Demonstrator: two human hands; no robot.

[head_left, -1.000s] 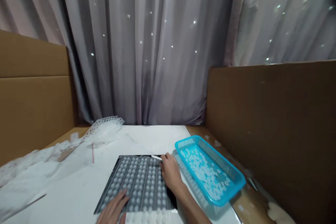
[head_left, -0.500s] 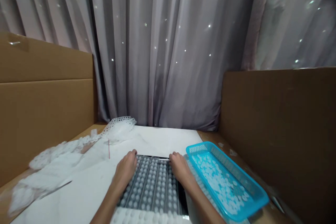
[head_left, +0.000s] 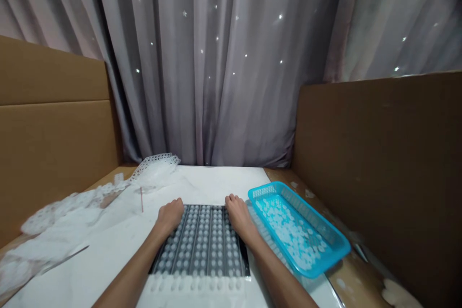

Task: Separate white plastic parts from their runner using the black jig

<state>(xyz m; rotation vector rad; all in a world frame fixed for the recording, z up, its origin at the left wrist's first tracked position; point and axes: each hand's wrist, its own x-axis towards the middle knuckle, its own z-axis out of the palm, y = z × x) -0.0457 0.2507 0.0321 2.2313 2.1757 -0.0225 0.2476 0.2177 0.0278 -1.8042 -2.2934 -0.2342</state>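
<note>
1. See the dark sheet (head_left: 202,243) near six o'clock, lying on the white board (head_left: 212,185), with rows of pale round bumps running from the near edge to the far one. Spot more bumps just past the near edge, over white.
2. Find the left hand (head_left: 171,214) at ten o'clock of that sheet, curled at the far left corner, with the forearm angled in from seven o'clock.
3. Find the right hand (head_left: 238,211) at two o'clock of it, bent over the far right corner, with the forearm reaching in from five.
4. Note both hands set apart, with the far edge of the sheet between. Cannot tell pinching from mere resting, with the fingertips small and turned away.
5. Look to half past four for the blue basket (head_left: 310,214), just beside the right forearm, with small white pieces (head_left: 292,233) strewn across the floor of it.
6. Turn to eight o'clock for white lacy cloth (head_left: 68,226) in a loose heap, with a thin red stick (head_left: 142,200) just beside.
7. See cardboard (head_left: 50,149) at nine and three o'clock, and a grey curtain (head_left: 216,82) dotted with stars at twelve.
</note>
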